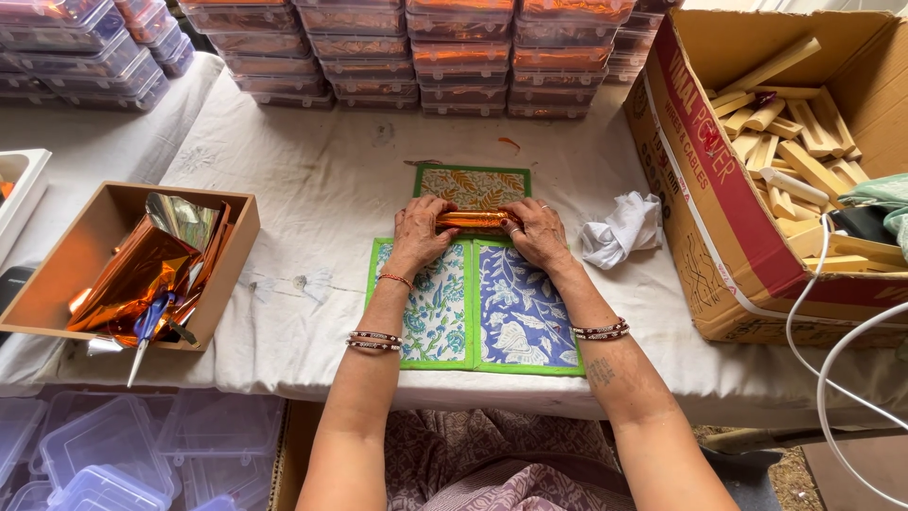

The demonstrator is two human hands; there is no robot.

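Head view: your left hand and right hand both clasp an orange foil-wrapped bar, one at each end, pressed onto patterned green-edged mats mid-counter. Crumpled white cloth lies near your right hand.

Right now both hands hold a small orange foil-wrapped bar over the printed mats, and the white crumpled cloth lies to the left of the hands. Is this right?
Not quite. In the head view the white crumpled cloth lies to the right of the hands, near the cardboard box. The rest holds: the left hand and right hand hold the orange foil-wrapped bar over the printed mats.
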